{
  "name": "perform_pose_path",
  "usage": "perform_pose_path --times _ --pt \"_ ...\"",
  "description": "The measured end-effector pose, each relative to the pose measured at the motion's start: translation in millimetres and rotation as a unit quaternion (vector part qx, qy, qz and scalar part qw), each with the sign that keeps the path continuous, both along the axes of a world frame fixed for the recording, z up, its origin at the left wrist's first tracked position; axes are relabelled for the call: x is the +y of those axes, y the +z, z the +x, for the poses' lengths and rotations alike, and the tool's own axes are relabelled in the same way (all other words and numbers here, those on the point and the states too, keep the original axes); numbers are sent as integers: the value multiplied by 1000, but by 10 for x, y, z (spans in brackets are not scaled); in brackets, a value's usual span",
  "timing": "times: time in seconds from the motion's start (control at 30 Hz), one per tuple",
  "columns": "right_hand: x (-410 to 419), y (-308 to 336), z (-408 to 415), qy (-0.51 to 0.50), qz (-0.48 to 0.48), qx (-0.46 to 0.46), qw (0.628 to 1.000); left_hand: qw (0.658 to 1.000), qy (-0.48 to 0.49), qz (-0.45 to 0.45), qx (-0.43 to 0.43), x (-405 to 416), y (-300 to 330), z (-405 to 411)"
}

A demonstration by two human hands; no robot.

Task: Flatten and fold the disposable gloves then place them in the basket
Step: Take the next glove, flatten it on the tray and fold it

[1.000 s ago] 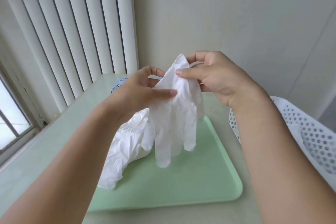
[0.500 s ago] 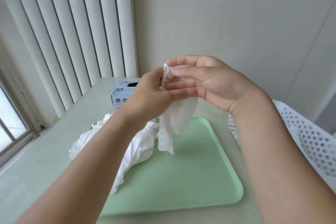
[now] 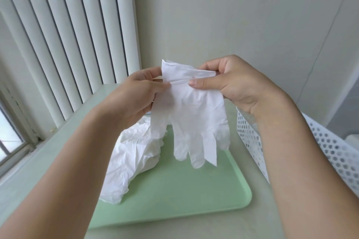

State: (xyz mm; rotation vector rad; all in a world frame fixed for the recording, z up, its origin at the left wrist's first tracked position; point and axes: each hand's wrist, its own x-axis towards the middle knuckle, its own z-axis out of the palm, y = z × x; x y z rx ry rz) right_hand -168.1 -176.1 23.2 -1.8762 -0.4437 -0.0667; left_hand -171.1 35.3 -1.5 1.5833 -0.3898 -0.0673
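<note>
A white disposable glove hangs in the air above the green tray, cuff up and fingers pointing down. My left hand pinches the cuff's left edge. My right hand pinches the cuff's right side, thumb in front. Between them the cuff is spread wide. A crumpled pile of white gloves lies on the tray's left part, below my left hand. The white perforated basket stands at the right, partly hidden by my right forearm.
The tray sits on a pale table in a corner. Vertical blinds and a window frame run along the left; a plain wall stands behind. What the basket holds cannot be made out.
The glove was bunched between both hands half a second ago. Now the hands have drawn apart and the glove hangs spread open, its fingers lower. The camera tilted, hiding the glove box.
</note>
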Motion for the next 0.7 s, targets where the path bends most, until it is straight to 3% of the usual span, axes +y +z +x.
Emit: perform_pose_path --times 0.17,0.33,0.57,0.7 --pt "-28 25 -49 -25 18 10 999 996 -30 68 -53 67 61 -58" --pt "-158 120 -268 -9 21 -2 1000 984 47 105 -137 35 122 -123" --pt "-238 26 -383 69 13 87 994 979 -99 151 -90 89 207 -230" --pt "-219 -54 -411 47 69 37 996 988 -105 97 -65 19 132 -188"
